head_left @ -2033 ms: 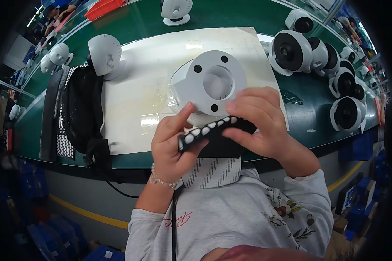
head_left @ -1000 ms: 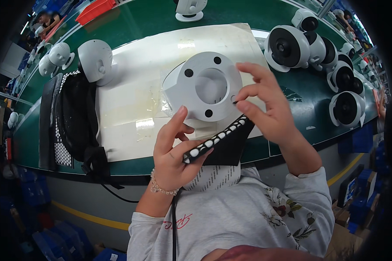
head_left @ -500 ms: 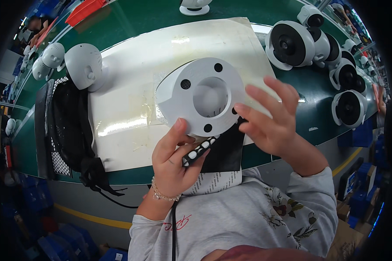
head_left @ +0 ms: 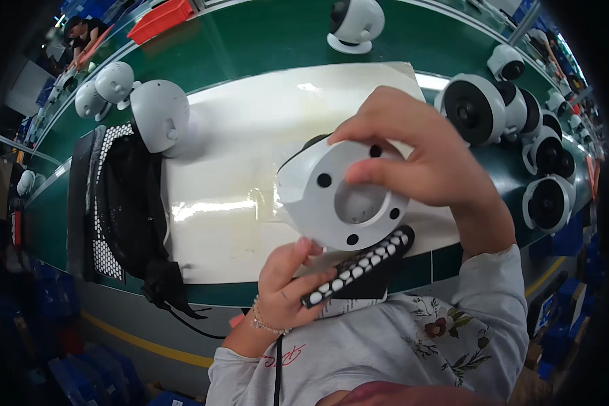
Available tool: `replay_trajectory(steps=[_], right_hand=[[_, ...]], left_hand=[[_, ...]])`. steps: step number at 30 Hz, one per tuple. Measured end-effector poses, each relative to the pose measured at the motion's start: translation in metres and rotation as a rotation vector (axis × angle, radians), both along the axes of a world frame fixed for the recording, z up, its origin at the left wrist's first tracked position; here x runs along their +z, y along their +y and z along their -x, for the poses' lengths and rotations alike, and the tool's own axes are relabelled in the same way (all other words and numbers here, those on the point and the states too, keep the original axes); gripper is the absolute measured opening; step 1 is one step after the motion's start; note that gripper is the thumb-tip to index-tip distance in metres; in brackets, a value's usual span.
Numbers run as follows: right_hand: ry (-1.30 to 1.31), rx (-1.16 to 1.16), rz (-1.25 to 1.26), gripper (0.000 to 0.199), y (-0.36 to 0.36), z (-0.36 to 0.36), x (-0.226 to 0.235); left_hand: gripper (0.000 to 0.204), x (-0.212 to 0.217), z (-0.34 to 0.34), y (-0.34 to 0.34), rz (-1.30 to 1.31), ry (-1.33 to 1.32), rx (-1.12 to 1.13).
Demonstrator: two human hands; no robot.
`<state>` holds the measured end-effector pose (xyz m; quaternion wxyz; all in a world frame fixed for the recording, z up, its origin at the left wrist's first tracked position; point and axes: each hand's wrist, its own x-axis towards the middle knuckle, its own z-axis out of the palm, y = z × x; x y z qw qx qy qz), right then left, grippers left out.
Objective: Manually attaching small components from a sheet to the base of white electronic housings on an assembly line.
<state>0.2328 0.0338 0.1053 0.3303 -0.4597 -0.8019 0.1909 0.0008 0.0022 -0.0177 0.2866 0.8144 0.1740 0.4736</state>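
A round white plastic camera housing with a ring of dark screw holes (head_left: 338,199) sits at the centre of the frame, between both hands; the right hand (head_left: 419,159) comes down from the upper right, fingers curled over its top rim and gripping it; the left hand (head_left: 287,284), lower centre, is closed around a black strip studded with white pads (head_left: 358,267), which slants just beneath the housing; white sheet (head_left: 230,203) behind.

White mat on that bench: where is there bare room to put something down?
The glossy white mat is bare between the white dome housing on its left and the right hand. Crowded: round white camera units line the right; black mesh cloth covers the left.
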Motion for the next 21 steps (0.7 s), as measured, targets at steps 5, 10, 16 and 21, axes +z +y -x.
replay_trajectory(steps=[5, 10, 16, 21], right_hand=[[0.224, -0.136, -0.03, 0.026, 0.069, 0.0, -0.008], [-0.362, -0.436, -0.617, 0.007, 0.188, -0.019, -0.118], [-0.523, -0.484, -0.276, 0.03, 0.213, -0.04, -0.138], [-0.595, -1.004, -0.256, 0.043, 0.21, -0.085, -0.155]], left_hand=[[0.031, 0.013, 0.013, 0.005, -0.031, 0.111, -0.08], [0.034, 0.01, 0.004, 0.004, -0.041, 0.037, -0.107], [0.029, 0.014, 0.007, 0.005, 0.014, 0.019, -0.062], [0.03, 0.015, 0.007, 0.006, 0.029, 0.047, -0.076]])
